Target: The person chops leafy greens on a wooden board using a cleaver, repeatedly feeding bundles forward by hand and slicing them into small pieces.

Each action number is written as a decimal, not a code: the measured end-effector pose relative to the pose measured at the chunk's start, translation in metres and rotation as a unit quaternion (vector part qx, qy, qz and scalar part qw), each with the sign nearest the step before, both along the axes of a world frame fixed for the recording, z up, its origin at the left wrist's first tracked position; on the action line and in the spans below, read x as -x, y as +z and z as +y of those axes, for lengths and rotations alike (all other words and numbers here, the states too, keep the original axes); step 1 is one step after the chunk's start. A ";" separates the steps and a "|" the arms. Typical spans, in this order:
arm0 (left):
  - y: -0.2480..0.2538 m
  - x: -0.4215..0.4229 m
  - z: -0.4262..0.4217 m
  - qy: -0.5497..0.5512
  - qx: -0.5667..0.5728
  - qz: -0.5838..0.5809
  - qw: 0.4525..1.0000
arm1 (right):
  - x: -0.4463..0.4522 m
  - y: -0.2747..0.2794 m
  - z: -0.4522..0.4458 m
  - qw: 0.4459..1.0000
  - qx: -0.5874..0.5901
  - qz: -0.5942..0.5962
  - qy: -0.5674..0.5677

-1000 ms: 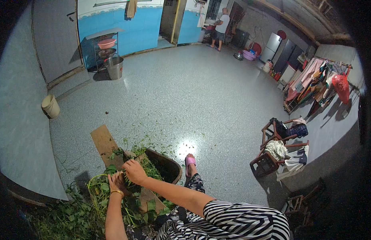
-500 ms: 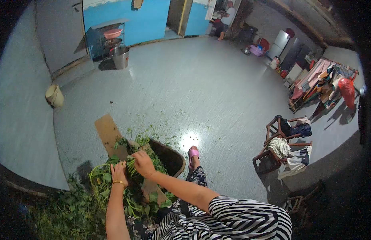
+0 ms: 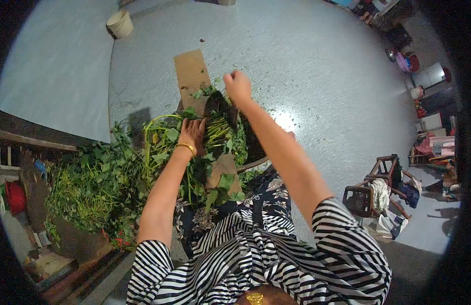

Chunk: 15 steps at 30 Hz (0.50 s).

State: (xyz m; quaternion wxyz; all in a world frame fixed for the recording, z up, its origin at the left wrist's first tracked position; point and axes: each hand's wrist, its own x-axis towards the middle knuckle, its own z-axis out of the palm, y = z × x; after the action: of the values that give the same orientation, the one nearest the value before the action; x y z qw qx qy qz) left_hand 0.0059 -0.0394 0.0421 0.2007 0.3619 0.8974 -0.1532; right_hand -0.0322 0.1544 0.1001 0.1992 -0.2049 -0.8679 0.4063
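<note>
My left hand (image 3: 193, 135) presses down, fingers bent, on a bundle of green leafy vines (image 3: 220, 133) whose stem ends point right. The bundle lies across a wooden board (image 3: 191, 71) that spans a dark tub (image 3: 255, 163). Raised above the tub and right of the board, my right hand (image 3: 238, 87) is closed in a fist. A dark, blade-like shape shows just below and left of that fist, but I cannot make out what it is. Small chopped green pieces (image 3: 240, 147) lie in the tub.
A large heap of leafy vines (image 3: 93, 183) lies to my left. Green scraps dot the floor ahead. A cream bucket (image 3: 120, 24) stands by the left wall. Wooden chairs (image 3: 358, 199) with clothes on them are at the right, and a red container (image 3: 15, 197) is far left.
My right hand has lifted up and away from the vine bundle. My left hand stays on the bundle. The view has tilted down and turned left.
</note>
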 end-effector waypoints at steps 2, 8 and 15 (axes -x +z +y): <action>0.006 -0.012 0.001 0.015 -0.033 0.015 0.999 | 0.045 0.001 0.021 0.996 0.036 -0.073 0.029; 0.005 0.014 0.011 0.015 -0.021 -0.029 0.999 | 0.101 0.025 0.020 0.841 0.531 -0.106 -0.003; -0.009 0.016 0.007 -0.005 -0.138 0.031 0.990 | -0.079 -0.045 -0.021 0.927 0.348 0.108 0.086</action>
State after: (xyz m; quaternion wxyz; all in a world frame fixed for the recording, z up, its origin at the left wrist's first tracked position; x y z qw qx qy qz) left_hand -0.0098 -0.0328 0.0328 0.1205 0.3855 0.9139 -0.0398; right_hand 0.0469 0.1331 0.0548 0.1727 -0.1407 -0.6595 0.7179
